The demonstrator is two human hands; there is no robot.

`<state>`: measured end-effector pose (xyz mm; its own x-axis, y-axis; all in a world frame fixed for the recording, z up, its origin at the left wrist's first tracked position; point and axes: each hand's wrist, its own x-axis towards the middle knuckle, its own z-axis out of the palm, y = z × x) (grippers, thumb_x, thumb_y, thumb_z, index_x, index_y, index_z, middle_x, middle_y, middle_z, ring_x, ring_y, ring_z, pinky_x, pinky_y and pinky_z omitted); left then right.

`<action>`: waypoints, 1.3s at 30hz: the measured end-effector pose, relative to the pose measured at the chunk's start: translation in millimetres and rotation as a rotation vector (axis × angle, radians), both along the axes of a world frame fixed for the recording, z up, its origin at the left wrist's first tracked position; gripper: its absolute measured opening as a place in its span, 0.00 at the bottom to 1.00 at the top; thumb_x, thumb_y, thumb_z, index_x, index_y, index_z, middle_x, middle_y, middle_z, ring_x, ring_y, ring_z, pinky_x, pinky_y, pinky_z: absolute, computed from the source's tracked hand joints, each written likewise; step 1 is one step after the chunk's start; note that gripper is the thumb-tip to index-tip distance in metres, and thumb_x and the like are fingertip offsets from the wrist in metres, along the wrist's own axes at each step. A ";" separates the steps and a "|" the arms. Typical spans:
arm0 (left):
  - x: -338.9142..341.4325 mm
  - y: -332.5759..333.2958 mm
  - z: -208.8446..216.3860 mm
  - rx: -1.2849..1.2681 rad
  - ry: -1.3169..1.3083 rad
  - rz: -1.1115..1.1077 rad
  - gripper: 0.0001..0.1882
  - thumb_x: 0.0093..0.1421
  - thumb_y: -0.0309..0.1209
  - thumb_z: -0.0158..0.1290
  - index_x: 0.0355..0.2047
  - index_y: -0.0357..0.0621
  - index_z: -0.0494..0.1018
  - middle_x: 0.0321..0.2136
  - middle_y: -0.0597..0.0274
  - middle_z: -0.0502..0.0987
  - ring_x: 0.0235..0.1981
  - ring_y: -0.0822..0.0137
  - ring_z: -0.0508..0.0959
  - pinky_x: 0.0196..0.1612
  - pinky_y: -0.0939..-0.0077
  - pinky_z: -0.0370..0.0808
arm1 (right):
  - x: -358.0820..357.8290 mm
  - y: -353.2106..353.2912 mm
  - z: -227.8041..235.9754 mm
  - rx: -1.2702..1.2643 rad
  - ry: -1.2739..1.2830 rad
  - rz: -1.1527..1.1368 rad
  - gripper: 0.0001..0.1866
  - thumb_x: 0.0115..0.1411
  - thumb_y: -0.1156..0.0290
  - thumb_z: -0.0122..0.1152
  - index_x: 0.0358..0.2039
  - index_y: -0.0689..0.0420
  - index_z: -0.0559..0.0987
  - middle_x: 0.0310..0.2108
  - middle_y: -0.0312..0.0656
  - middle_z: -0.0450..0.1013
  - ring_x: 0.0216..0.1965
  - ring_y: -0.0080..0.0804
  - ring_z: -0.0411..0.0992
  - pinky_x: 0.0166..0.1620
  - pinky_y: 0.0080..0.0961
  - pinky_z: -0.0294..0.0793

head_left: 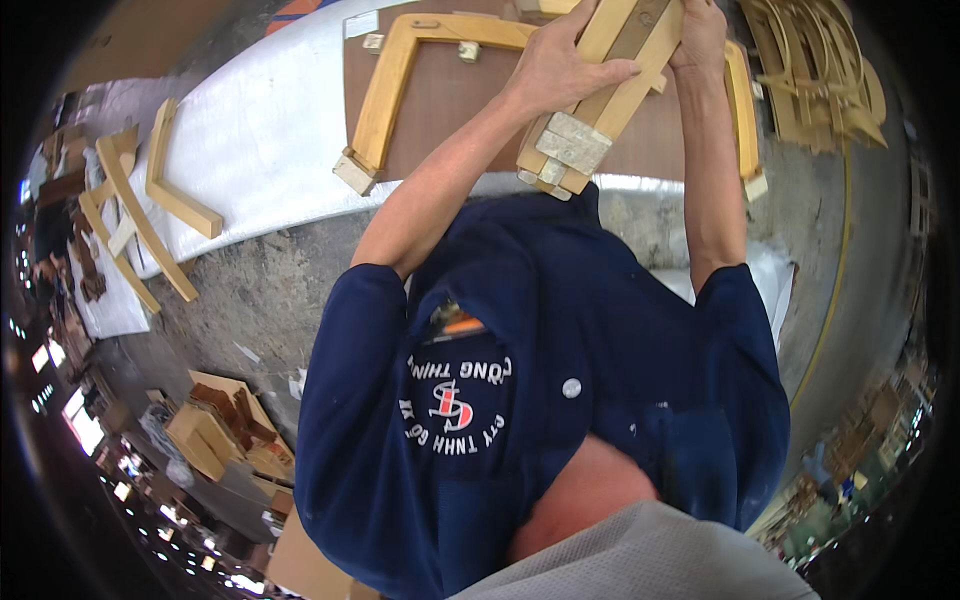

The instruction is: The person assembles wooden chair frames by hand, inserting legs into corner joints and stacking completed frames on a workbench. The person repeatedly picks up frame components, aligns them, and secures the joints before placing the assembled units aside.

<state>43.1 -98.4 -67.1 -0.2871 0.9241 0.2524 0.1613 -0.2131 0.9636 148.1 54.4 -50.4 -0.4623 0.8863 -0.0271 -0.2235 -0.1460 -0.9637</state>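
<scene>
At the top of the head view I hold a wooden piece [652, 90] made of long bars lying side by side, pale on the outside and darker in the middle. It tilts, its near end toward my chest. My left hand [562, 65] is closed around its left side, thumb across the top. My right hand [702, 40] grips the right side; some of its fingers are hidden. Whitish padded blocks [575, 143] cover the near end. Beneath lies an angled wooden frame [392, 95] with a pale pad [355, 172] at its end, on a brown board [430, 120].
White sheeting [270, 130] spreads across the work surface. Bent wooden parts [180, 190] and a crossed wooden frame [135, 215] lie at the left. Several curved wooden frames [815, 70] are stacked at the far right. A box of wood scraps [215, 435] sits on the floor.
</scene>
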 end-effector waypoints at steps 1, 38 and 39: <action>-14.8 7.3 7.8 0.004 0.015 0.013 0.36 0.56 0.31 0.61 0.62 0.34 0.62 0.48 0.46 0.78 0.49 0.63 0.79 0.51 0.68 0.75 | -19.5 16.3 -1.9 -0.026 0.093 0.052 0.16 0.61 0.67 0.60 0.46 0.64 0.76 0.34 0.42 0.78 0.32 0.32 0.79 0.37 0.28 0.81; -581.8 -613.7 -160.0 0.379 -0.992 0.867 0.25 0.57 0.43 0.47 0.44 0.30 0.67 0.33 0.52 0.74 0.30 0.64 0.77 0.31 0.71 0.79 | -378.5 -388.4 6.4 0.208 -0.105 0.126 0.25 0.58 0.71 0.67 0.51 0.68 0.67 0.41 0.46 0.72 0.41 0.30 0.73 0.46 0.25 0.75; -594.0 -617.2 -172.3 0.382 -0.991 0.875 0.26 0.57 0.43 0.48 0.44 0.29 0.67 0.32 0.52 0.73 0.30 0.64 0.77 0.31 0.72 0.79 | -387.5 -392.5 4.3 0.246 -0.112 0.120 0.25 0.58 0.70 0.67 0.51 0.68 0.67 0.40 0.46 0.72 0.40 0.30 0.74 0.44 0.25 0.76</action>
